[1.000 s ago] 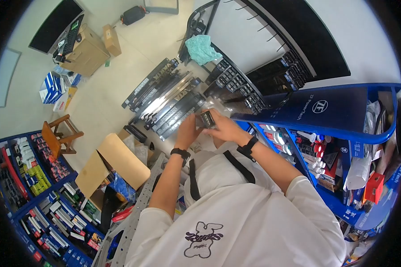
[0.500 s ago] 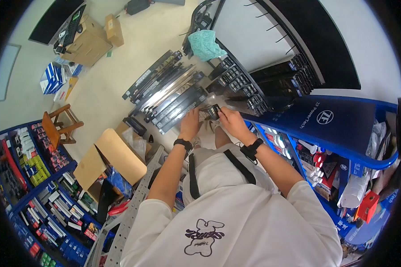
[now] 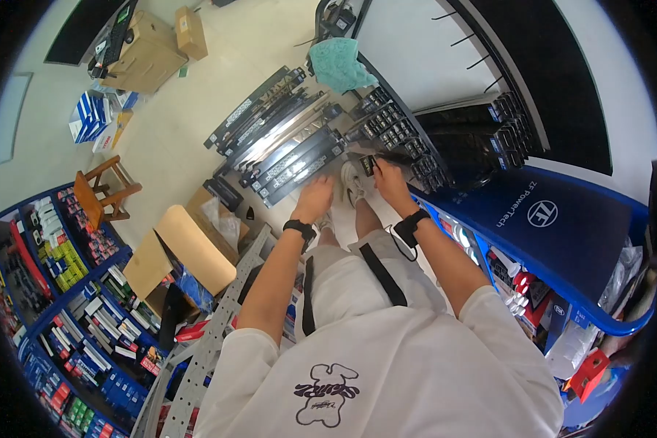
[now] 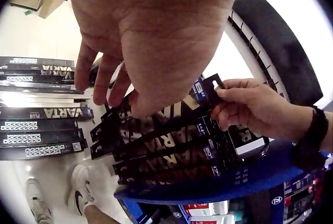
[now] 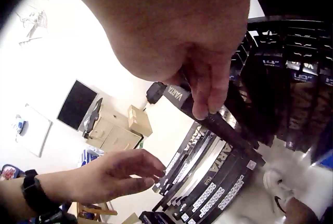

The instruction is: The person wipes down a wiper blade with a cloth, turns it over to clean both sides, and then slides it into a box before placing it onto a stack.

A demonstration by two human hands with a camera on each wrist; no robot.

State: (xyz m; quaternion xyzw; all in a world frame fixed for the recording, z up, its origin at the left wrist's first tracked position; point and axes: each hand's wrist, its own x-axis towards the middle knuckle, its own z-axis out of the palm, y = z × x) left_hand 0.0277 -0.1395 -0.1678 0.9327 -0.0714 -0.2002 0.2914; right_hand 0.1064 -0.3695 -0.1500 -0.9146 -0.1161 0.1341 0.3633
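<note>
My right hand (image 3: 391, 182) pinches the end of a long black VARTA wiper blade box (image 5: 223, 130), by its hang tab. In the left wrist view that box (image 4: 207, 91) overlaps a row of similar dark boxes (image 4: 161, 151) on the rack. My left hand (image 3: 316, 198) holds nothing; its fingers are loosely bent, a short way left of the held box. Just beyond the left hand, several long black VARTA boxes (image 3: 299, 164) lie side by side over the floor.
A blue ZF PowerTech rack (image 3: 489, 212) with bottles below stands at my right. A teal cloth (image 3: 341, 64) hangs on the black rack's edge. On my left are an opened carton (image 3: 197, 244), a wooden stool (image 3: 98, 197) and stocked shelves (image 3: 58, 263).
My hands have moved apart. The left has come away from the box, while the right has carried its end to the right, toward the rack. The head view has tilted down.
</note>
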